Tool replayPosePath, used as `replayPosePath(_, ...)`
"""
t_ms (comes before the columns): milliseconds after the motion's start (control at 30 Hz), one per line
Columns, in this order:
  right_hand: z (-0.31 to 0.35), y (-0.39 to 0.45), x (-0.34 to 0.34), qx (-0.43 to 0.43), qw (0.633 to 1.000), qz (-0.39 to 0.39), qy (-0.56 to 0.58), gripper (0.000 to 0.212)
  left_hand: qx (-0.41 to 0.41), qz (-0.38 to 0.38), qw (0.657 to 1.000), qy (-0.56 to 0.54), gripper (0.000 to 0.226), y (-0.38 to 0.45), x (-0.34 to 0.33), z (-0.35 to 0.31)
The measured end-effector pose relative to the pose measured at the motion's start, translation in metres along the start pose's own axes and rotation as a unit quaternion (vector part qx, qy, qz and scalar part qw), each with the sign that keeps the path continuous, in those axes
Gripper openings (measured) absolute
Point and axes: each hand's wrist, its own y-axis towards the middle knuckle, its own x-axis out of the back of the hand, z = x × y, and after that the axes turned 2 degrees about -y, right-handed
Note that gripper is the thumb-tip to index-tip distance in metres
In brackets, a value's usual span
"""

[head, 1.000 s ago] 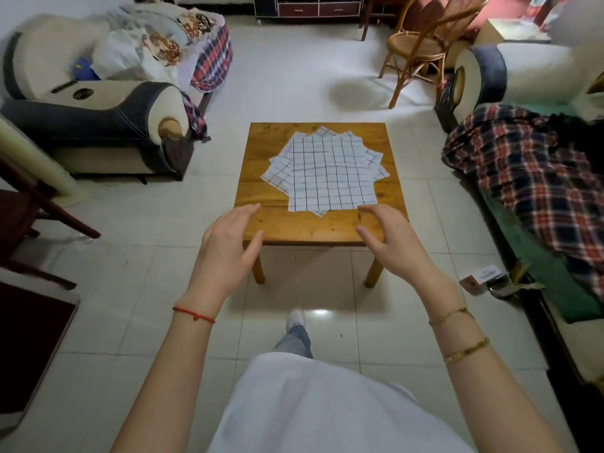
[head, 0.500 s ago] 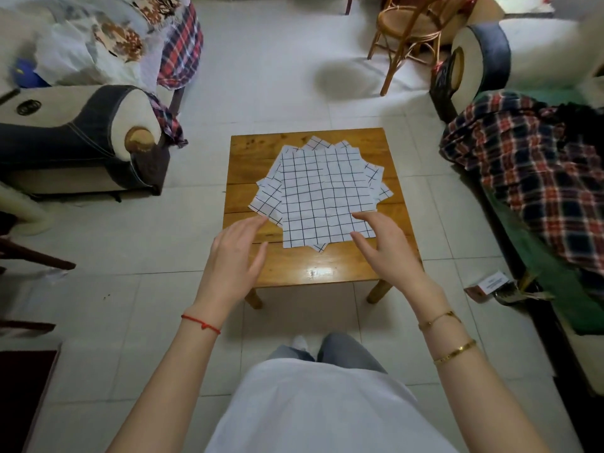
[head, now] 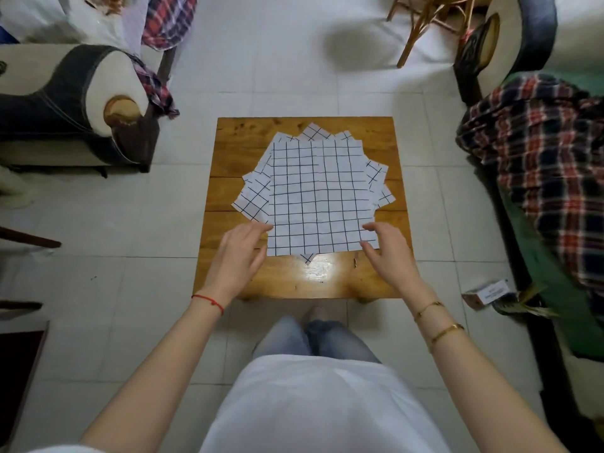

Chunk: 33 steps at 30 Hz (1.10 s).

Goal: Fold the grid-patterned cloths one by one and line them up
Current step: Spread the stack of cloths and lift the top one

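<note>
A: Status? Anything folded yet?

B: Nothing folded. Fanned stack of white cloths with black grid lines lying flat in the middle of the square wooden surface, corners splayed at different angles like a star. No lined-up row anywhere. Whole task left, by the look of it.

A: Hands?

B: Left hand at the near-left corner of the top cloth, right hand at the near-right corner. Grip on both loosely open, fingertips at or just touching the edge, nothing pinched or lifted.

A: Material?

B: Thin, limp, lightly creased; paper-flat on the stack. Surface glossy, varnished planks, glare patch near the front edge. Probably slides easily, so separating only one layer could be fiddly.
</note>
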Motion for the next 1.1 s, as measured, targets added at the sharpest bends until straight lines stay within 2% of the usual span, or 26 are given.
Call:
replayPosePath(167, -0.043, 0.038, -0.018, -0.039, 0.999, 0.029, -0.019, 0.033, 0.011, 0.052, 0.998, 0.017, 0.028, 0.027, -0.042, 0.029)
replayPosePath(367, -0.09, 0.076, -0.061, -0.096, 0.99, 0.091, -0.045, 0.031, 0.041, 0.113, 0.992, 0.028, 0.029, 0.046, -0.099, 0.065)
replayPosePath(533, -0.124, 0.097, -0.107, -0.096, 0.984, 0.126, -0.079, 0.033, 0.066, 0.144, 0.987, 0.037, 0.033, 0.059, -0.148, 0.099)
replayPosePath(733, -0.153, 0.112, -0.154, -0.075, 0.983, 0.121, -0.115, 0.041, 0.093, 0.17, 0.98, 0.037, 0.041, 0.064, -0.202, 0.131)
replayPosePath(1100, -0.172, 0.119, -0.183, -0.073, 0.983, 0.089, -0.144, 0.033, 0.127, 0.185, 0.974, 0.024, 0.044, 0.057, -0.233, 0.153)
